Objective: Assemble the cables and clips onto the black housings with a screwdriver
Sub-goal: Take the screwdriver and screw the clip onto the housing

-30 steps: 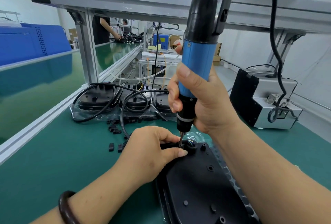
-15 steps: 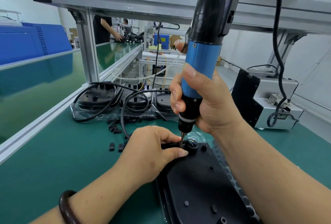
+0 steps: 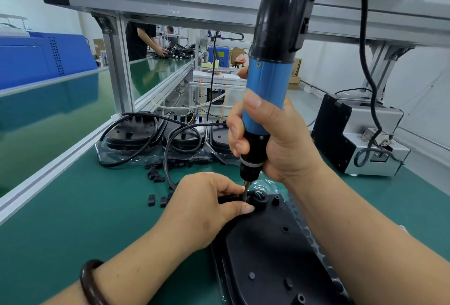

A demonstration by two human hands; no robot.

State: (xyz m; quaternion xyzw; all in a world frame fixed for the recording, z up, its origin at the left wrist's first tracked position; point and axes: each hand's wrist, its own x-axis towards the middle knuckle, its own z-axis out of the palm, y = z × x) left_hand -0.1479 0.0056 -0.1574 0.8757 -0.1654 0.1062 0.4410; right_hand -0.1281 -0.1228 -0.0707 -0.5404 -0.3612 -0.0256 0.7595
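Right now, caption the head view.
Right hand holds blue-and-black electric screwdriver on black plastic housing; left hand pinches black cable.

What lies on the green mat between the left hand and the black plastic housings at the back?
In the head view, small black plastic clips lie scattered there, and a thin black cable curves past them.

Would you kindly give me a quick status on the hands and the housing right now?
Right hand grips screwdriver, bit down at housing corner. Left hand pinches cable beside the bit. Nothing blocks the bit.
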